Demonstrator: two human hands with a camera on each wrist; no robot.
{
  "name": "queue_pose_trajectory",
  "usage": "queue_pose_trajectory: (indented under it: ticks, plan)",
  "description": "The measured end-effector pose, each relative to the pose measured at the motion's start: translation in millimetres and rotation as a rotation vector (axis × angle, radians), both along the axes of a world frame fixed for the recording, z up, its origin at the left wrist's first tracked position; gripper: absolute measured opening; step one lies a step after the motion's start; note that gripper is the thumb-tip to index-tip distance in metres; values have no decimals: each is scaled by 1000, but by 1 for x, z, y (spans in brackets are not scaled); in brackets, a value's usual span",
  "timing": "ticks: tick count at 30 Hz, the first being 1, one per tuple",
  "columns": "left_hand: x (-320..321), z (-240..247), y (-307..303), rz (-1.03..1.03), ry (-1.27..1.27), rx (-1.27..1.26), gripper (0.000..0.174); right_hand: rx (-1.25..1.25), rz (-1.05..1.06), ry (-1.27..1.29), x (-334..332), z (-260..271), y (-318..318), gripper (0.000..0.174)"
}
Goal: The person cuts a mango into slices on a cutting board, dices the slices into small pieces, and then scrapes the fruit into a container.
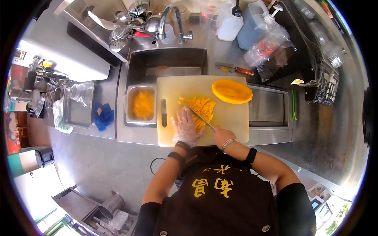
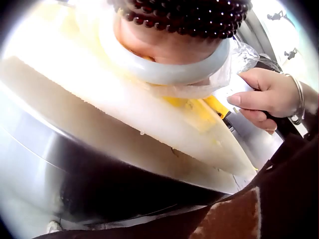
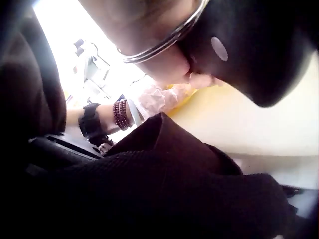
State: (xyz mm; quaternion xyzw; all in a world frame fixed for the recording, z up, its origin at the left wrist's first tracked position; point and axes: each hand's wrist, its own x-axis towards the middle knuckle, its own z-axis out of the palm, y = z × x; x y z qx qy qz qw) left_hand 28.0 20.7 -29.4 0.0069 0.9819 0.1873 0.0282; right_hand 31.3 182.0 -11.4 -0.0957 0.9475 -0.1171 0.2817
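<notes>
On a white cutting board (image 1: 232, 124) lies a heap of chopped orange-yellow fruit (image 1: 204, 105). My left hand (image 1: 185, 124), in a clear plastic glove, rests with extended fingers on the heap's left side, close beside the blade. The right hand (image 1: 223, 136), bare, grips the handle of a knife (image 1: 197, 114) whose blade slants across the fruit. Toward the board's far right corner is a large hollowed piece of the orange fruit (image 1: 232, 92). In the left wrist view the right hand (image 2: 264, 97) shows curled; the right wrist view shows the gloved left hand (image 3: 158, 99).
Left of the board stands a metal container (image 1: 129, 106) holding orange fruit bits. Behind is a sink (image 1: 167, 55) with a faucet (image 1: 177, 23). A wooden-handled tool (image 1: 244, 71) lies beyond the board, near jugs (image 1: 230, 23) and a plastic bag (image 1: 267, 51).
</notes>
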Motion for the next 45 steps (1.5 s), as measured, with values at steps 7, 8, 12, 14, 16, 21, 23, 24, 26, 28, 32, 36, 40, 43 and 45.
queue_pose_trajectory:
  ticks: [7,8,12,14,16,21,23,24,26,28,32,36,40,43,45]
  plan:
    - [-2,-2,1,1,7,-18,88,-92,-55,144,-3,-36,-17,16]
    - [-1,-2,1,-2,11,-18,88,-93,-59,148,-5,-35,-16,16]
    - [-2,4,-3,-7,7,31,90,-159,-52,101,-10,-11,-6,18]
    - [5,7,-9,-6,39,76,91,-203,-65,98,-9,11,-2,18]
    - [10,13,-12,-29,30,39,93,-174,-27,60,-8,28,2,18]
    - [12,3,-12,-27,107,41,88,-121,18,60,2,15,4,17]
    - [11,0,-10,-27,100,35,88,-111,13,48,3,12,1,16]
    - [10,-1,-9,-24,65,40,90,-81,4,25,3,11,-1,16]
    - [8,-3,-8,-18,26,46,91,-49,-2,-2,4,4,-6,16]
    - [5,3,-7,-20,-12,23,90,19,-49,25,6,-12,-10,15]
    - [2,-3,-6,-9,-14,11,94,-122,-48,206,3,-43,-20,15]
    - [1,1,-6,-32,-4,-2,91,-175,-29,237,-1,-37,-15,14]
    - [8,16,-15,-17,40,36,91,-207,-39,149,-4,7,-9,15]
    - [15,14,-23,-39,43,30,93,-166,-13,91,-1,24,-2,15]
    - [20,12,-22,-45,11,43,95,-156,4,89,4,24,-1,16]
